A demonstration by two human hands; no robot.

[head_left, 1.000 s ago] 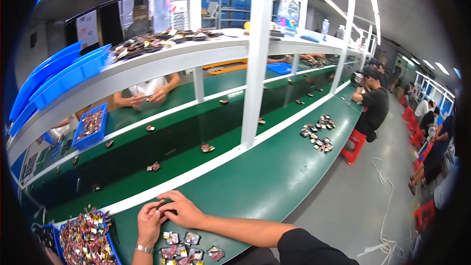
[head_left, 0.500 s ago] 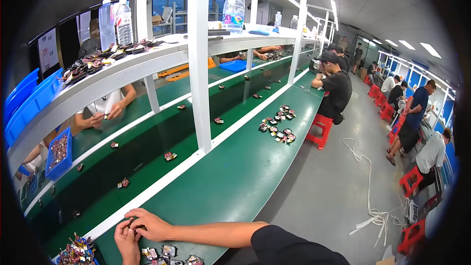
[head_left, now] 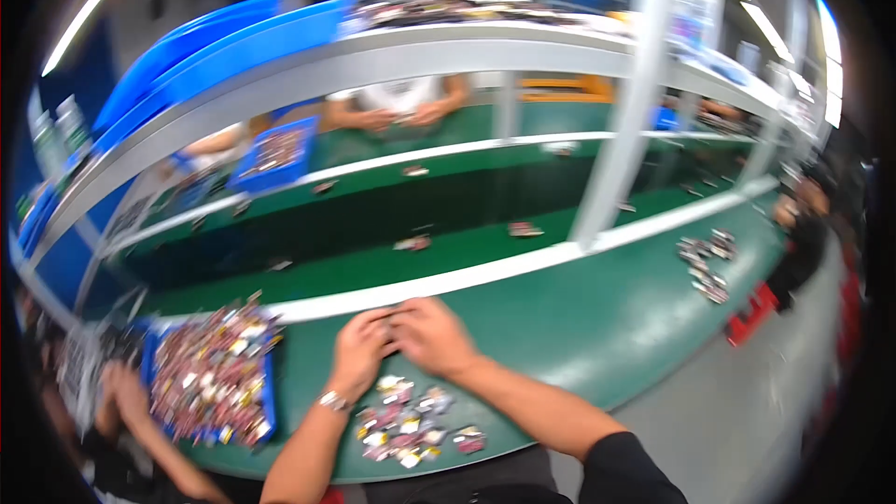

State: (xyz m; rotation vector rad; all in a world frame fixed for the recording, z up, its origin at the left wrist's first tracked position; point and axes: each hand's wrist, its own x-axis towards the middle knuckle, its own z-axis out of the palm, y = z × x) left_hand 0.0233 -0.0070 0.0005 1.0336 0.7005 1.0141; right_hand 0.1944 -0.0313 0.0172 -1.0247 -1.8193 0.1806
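Observation:
My left hand (head_left: 359,350) and my right hand (head_left: 431,336) meet over the green worktable (head_left: 597,317), fingers curled together around something small that the blur hides. A watch sits on my left wrist. Just below the hands lies a loose spread of small colourful packets (head_left: 411,425) on the table's near edge.
A blue tray (head_left: 213,383) heaped with the same small pieces stands to my left, with another person's hand (head_left: 117,392) beside it. A white-edged conveyor (head_left: 392,252) carries scattered pieces. Across it a person's hands (head_left: 401,114) work; another person (head_left: 805,224) sits at far right.
The view has swung left and down, blurring the picture. My hands stay joined at the table's near edge, and the blue tray has come back into view.

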